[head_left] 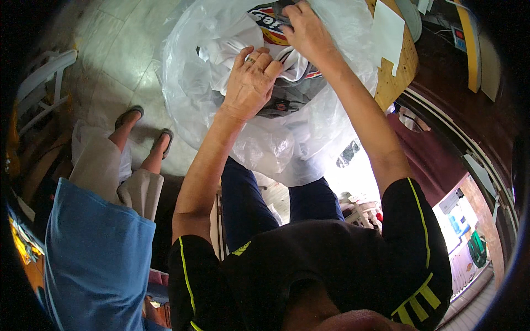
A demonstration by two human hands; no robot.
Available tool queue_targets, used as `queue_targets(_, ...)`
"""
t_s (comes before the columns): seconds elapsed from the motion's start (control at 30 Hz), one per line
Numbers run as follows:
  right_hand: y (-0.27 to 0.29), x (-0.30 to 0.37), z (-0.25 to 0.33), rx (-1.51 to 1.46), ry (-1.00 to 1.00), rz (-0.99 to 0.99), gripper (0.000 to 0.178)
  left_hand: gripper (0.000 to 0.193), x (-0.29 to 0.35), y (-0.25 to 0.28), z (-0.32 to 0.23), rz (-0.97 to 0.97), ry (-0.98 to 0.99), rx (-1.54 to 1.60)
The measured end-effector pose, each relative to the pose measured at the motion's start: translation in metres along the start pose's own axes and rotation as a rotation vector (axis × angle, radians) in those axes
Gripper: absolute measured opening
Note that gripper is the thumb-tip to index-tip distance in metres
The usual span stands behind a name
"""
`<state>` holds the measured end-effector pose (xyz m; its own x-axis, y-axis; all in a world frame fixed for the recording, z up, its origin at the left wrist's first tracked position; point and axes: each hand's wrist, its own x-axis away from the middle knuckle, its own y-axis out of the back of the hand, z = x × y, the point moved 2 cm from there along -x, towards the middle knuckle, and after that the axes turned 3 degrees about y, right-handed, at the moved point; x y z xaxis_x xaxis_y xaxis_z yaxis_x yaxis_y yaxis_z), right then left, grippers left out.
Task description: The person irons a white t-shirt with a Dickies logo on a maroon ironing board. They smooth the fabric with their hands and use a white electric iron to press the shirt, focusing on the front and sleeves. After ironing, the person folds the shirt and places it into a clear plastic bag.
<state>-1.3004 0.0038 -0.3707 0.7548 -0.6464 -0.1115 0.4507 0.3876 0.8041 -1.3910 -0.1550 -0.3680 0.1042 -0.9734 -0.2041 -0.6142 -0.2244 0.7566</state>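
Note:
A large translucent white plastic bag (187,71) stands wide open in front of me, with several bunched garments inside. My left hand (251,83), with a ring on one finger, is closed on a white garment (234,38) in the bag's mouth. My right hand (312,36) lies over the far side of the clothes, thumb and fingers apart, touching a dark cloth with a red, yellow and white print (270,25). Below my left hand sits a grey garment (287,99) with a small dark patch. The left thumb is mostly hidden.
A person in a blue top (99,248) and beige trousers is close on my left. On the right is a wooden tabletop (397,71) with white paper (388,33). Maroon cloth (425,154) hangs beyond my right arm. A white chair (49,83) stands at far left.

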Motion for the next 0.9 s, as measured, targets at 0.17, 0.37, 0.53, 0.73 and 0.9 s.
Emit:
queue_targets(0.17, -0.009, 0.001, -0.021, 0.117, 0.0, 0.02, 0.019, 0.027, 0.007, -0.003, 0.0, 0.037, 0.089, 0.016)
queue_targets(0.37, -0.002, 0.003, -0.021, 0.174, 0.059, 0.077, 0.022, 0.024, 0.002, -0.003, 0.0, -0.094, 0.069, 0.046)
queue_targets(0.53, 0.002, 0.003, -0.015, 0.196, 0.081, 0.066, 0.015, 0.023, 0.002, -0.004, 0.001, -0.083, 0.091, 0.035)
queue_targets(0.73, -0.002, 0.01, -0.031, 0.02, 0.011, 0.181, 0.031, 0.035, 0.004, -0.007, 0.004, -0.02, 0.134, 0.046)
queue_targets(0.9, 0.006, 0.016, -0.019, 0.131, 0.168, 0.175, 0.014, 0.052, 0.004, -0.01, 0.007, -0.035, 0.196, 0.126)
